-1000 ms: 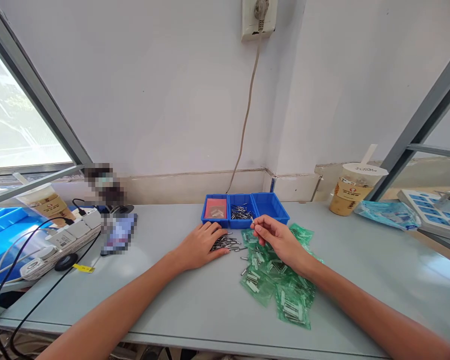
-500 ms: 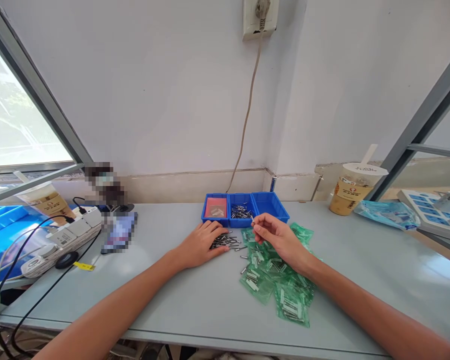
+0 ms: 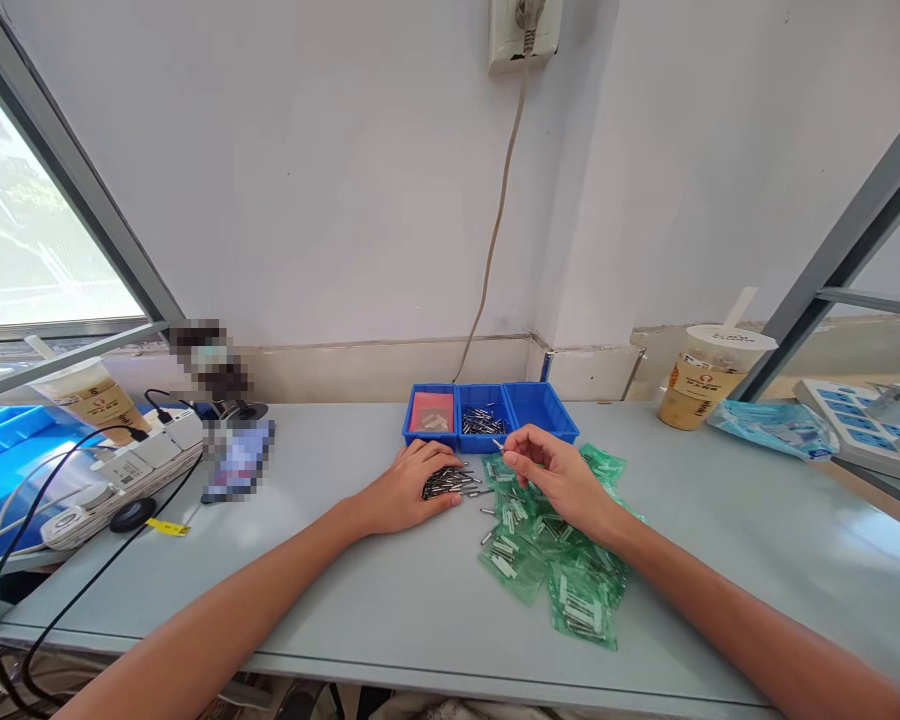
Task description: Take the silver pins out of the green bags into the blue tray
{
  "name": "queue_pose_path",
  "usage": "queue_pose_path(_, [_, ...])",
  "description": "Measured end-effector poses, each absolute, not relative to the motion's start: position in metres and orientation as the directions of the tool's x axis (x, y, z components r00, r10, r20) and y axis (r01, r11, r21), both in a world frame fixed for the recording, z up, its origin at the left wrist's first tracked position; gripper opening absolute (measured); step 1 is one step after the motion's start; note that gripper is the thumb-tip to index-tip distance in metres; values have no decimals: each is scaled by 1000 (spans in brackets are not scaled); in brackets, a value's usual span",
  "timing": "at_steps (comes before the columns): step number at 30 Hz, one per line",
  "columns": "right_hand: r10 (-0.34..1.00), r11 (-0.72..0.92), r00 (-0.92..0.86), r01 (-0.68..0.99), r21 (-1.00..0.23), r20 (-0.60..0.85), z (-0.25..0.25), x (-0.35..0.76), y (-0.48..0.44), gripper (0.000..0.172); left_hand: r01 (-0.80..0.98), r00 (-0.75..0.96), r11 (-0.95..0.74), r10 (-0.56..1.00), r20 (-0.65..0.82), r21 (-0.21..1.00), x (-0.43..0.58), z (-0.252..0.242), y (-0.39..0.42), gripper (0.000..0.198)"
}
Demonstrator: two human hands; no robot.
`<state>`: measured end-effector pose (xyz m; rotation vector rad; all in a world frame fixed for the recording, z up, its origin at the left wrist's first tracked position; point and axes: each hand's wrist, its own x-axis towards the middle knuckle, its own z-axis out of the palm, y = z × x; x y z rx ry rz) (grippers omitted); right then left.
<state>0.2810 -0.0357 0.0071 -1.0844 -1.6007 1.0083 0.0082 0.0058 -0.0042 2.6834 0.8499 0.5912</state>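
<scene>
My left hand (image 3: 403,488) rests palm down on the grey table (image 3: 345,590), its fingers touching a heap of small metal pins (image 3: 450,482). My right hand (image 3: 559,475) pinches one small metal pin (image 3: 499,444) between thumb and forefinger, just in front of the blue three-compartment tray (image 3: 490,413). The tray's middle compartment holds more pins; its left one holds a red piece. Under my right wrist lies a spread of green plastic bags (image 3: 562,570) with small parts inside.
A drink cup with straw (image 3: 706,377) stands at the back right, beside a blue packet (image 3: 776,427). On the left are another cup (image 3: 90,398), a white power strip (image 3: 120,470) with black cables, and a blurred item. A cord (image 3: 495,230) hangs from a wall socket.
My right hand has drifted slightly left with the pin. My left hand has stayed on the pin heap. The view has shifted a little.
</scene>
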Motion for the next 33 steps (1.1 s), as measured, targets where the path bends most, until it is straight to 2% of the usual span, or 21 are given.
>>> queue_pose_path(6, [955,110,-277,7,-994,103,11,277,-41,38,489,773,-810,574,269,323,10,-1,3,44])
queue_pose_path(13, [955,-24,-291,-245,-969,50,14,282,-40,33,490,787,-818,564,249,302,10,-1,3,43])
queue_pose_path(25, [957,10,-280,-250,-968,82,13,279,-42,36,493,788,-823,560,256,281,10,-1,3,43])
queue_pose_path(33, [954,-16,-295,-214,-977,49,11,281,-40,32,498,784,-820,565,259,282,11,-1,2,42])
